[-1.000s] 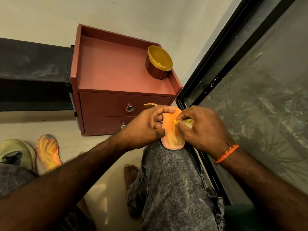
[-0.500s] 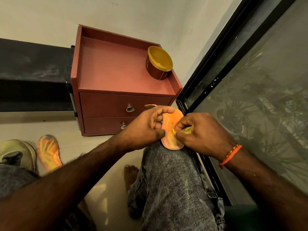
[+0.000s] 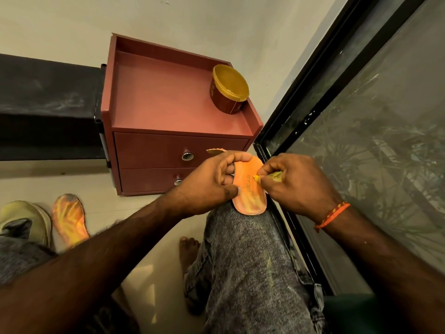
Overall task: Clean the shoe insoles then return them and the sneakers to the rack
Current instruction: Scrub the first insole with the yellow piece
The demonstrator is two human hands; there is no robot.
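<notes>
Left hand point(image 3: 207, 186) grips orange insole point(image 3: 249, 194) on the knee. Right hand point(image 3: 296, 183) pinches a small yellow cloth point(image 3: 274, 175) against it. Second insole point(image 3: 69, 219) on floor at 8 o'clock.

insole point(image 3: 249, 192) print: partly covered by left hand point(image 3: 207, 184)
sneaker point(image 3: 24, 221): cut off at left edge
yellow item point(image 3: 275, 175) in right hand point(image 3: 296, 186): mostly hidden

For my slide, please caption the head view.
Left hand holds insole on knee; right hand scrubs it.
</notes>
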